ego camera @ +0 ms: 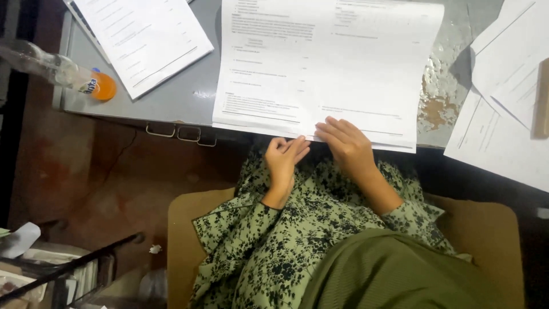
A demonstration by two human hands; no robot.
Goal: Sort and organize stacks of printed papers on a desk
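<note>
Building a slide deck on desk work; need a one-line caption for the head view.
Right hand rests on the near edge of an open printed booklet on a grey metal desk, left hand beside it.

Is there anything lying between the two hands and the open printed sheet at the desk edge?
Nothing visible. The right hand already rests its fingers on the near edge of the open printed sheet, and the left hand sits right beside it, just below that edge.
</note>
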